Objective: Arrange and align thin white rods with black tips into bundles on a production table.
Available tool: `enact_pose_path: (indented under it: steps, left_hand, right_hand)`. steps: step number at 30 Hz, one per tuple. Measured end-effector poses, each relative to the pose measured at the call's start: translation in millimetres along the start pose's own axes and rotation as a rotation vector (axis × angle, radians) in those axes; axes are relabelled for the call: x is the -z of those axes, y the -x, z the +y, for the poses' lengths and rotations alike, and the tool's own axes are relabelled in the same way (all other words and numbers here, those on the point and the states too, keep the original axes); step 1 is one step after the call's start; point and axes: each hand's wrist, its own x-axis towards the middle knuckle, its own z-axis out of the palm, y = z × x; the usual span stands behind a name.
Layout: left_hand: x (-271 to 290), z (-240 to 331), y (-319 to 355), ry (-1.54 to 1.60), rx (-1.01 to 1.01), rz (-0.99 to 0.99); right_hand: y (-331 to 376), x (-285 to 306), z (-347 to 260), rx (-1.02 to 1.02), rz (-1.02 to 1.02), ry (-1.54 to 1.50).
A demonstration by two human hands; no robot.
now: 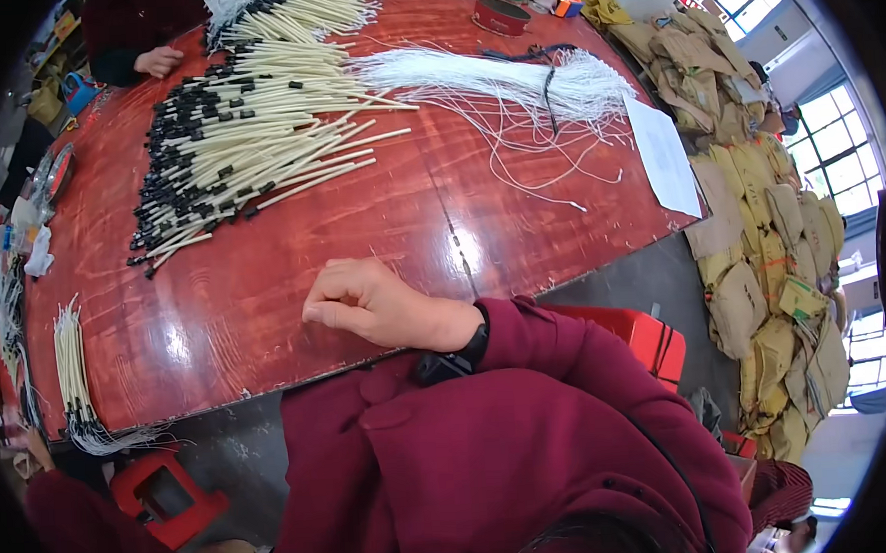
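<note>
Right hand (379, 305): fingers curled narrow, nothing seen held, nearside of tube pile (265, 136) | left hand (37, 450): grip cannot be told, left of pile | small bundle (72, 366) set apart near-left; bulk seemingly undivided

On the table (230, 328), a heap of tubes (256, 151) lies beyond the right hand (364, 303), with a wire bundle (498, 81) to its right. A paper sheet (664, 157) lies beside the wires, at the table's right; a second tube bundle (71, 361) lies near the left corner. Sacks (762, 250) are piled right of the table.
</note>
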Motion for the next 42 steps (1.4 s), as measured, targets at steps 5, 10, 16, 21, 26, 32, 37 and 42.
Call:
enact_pose_path:
  steps: [5, 10, 16, 21, 26, 32, 37, 42]
  left_hand:
    - [0.3, 3.9, 3.2, -0.056, -0.005, 0.030]
    - [3.3, 10.6, -1.7, -0.135, -0.028, 0.042]
    - [4.2, 24.3, -15.0, -0.248, -0.042, 0.046]
    - [-0.3, 30.4, -35.3, -0.325, -0.091, 0.045]
    - [-6.0, 13.9, -46.7, -0.355, -0.100, 0.073]
    - [-18.1, -70.3, 2.4, -0.540, 0.543, -0.297]
    - [-25.2, -105.1, 13.8, -0.700, 0.513, -0.592]
    - [-46.5, -136.2, 11.7, -0.992, 0.376, -0.831]
  right_hand:
    - [1.9, -2.1, -3.7, 0.015, 0.009, -0.022]
    - [4.0, -1.7, -4.5, 0.039, 0.031, -0.015]
    - [3.5, 8.6, -5.5, 0.038, 0.051, -0.011]
    - [2.3, 39.0, -8.8, 0.203, 0.084, 0.276]
    - [19.2, 111.9, 11.2, 0.201, 0.112, 0.757]
    - [39.5, 191.2, 42.3, -0.075, 0.398, 0.843]
    - [30.4, 214.4, 69.8, -0.167, 0.455, 1.157]
    - [-6.0, 230.6, 100.4, -0.205, 0.439, 1.274]
